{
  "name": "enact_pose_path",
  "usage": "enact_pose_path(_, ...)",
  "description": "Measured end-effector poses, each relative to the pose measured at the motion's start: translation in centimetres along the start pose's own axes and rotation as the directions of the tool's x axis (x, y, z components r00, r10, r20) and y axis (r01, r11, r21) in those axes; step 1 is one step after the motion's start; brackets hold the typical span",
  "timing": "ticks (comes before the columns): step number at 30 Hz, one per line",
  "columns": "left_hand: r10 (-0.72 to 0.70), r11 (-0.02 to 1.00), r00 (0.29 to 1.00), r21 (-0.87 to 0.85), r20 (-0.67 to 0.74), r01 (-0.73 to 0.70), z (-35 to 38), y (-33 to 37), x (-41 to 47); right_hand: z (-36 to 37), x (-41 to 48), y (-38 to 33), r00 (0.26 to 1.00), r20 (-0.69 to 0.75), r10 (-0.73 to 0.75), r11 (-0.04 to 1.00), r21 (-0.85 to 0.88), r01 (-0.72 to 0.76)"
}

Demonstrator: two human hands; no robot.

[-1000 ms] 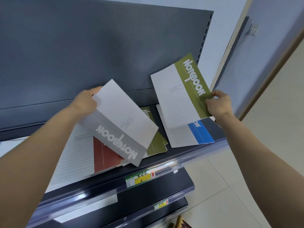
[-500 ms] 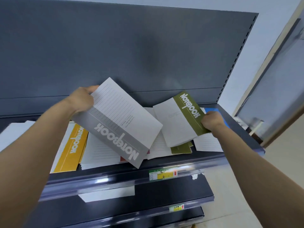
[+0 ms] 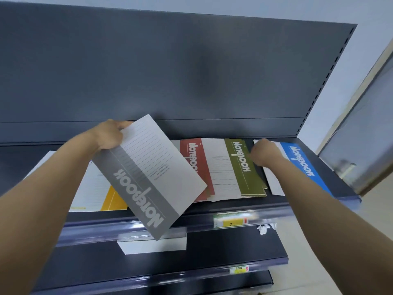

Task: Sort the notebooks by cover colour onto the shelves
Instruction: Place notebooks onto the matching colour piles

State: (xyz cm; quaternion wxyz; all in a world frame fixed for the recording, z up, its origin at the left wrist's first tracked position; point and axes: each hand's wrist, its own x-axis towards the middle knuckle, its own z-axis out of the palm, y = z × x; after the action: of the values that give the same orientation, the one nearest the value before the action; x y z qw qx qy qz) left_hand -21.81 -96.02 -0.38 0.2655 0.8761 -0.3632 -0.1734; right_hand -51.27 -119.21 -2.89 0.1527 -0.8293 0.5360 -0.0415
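My left hand (image 3: 110,135) grips the top corner of a grey notebook (image 3: 148,177) and holds it tilted above the front of the top shelf (image 3: 276,206). A green notebook (image 3: 242,167) lies flat on a green pile, and my right hand (image 3: 264,154), fingers curled, holds its right edge. Left of it is a red notebook pile (image 3: 193,158), partly hidden by the grey one. A yellow notebook (image 3: 112,199) lies at the left under my left arm. A blue notebook (image 3: 302,162) lies at the shelf's right end, partly under my right arm.
The dark back panel (image 3: 170,71) rises behind the shelf. A yellow price label (image 3: 230,222) sits in the front rail. Below, a lower shelf (image 3: 212,248) carries a white card (image 3: 152,244) and a crumpled white scrap (image 3: 263,228). A door frame (image 3: 361,135) stands at the right.
My right hand has brought the green notebook down from the air and laid it flat on the green pile. The grey notebook stays raised in my left hand. The view has shifted left.
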Motion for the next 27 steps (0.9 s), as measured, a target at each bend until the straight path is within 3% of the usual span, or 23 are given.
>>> enact_pose_path(7,0.112,0.991,0.986,0.087,-0.121,-0.102,2.0,0.5,1.3,-0.5,-1.2,-4.5,0.975,0.057,-0.214,0.975,-0.047,0.217)
enact_pose_path(12,0.166,0.974,0.974,0.178,-0.155,-0.138,4.0,0.6,3.1,-0.7,-1.7,-4.8,0.966,0.013,-0.26,0.963,0.085,0.258)
enact_pose_path(20,0.344,0.913,0.929,0.281,-0.137,-0.297,6.5,2.0,6.2,-1.4,-2.4,-5.1,0.948,-0.009,-0.317,0.945,0.077,0.317)
enact_pose_path(27,0.39,0.894,0.915,0.283,-0.108,-0.348,9.0,3.4,8.3,-2.1,-1.8,-5.1,0.931,-0.009,-0.365,0.928,0.07,0.365)
